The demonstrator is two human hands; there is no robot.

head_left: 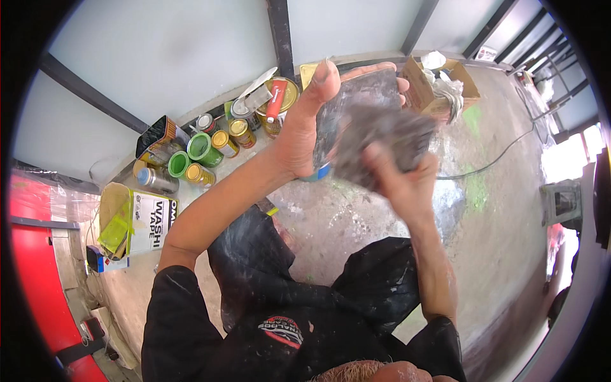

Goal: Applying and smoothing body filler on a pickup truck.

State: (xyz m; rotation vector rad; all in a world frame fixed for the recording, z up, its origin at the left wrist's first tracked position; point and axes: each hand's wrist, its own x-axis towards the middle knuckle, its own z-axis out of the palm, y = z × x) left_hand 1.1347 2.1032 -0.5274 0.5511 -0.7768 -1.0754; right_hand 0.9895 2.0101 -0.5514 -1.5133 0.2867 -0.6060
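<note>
Dark grey is the flat plate, approx. 1 o'clock from view centre. L hand holds it: thumb up along one edge, other fingers behind, tips past opposite edge. R hand is clamped on a grey-brown pad, blurred, overlapping the plate; contact I can't tell. Outward: green cans at 10 o'clock, white carton at 9, cardboard box at 2.

Bright light, blown-out glare at far right, motion-blurred grey pad, black-rimmed fisheye bend.
</note>
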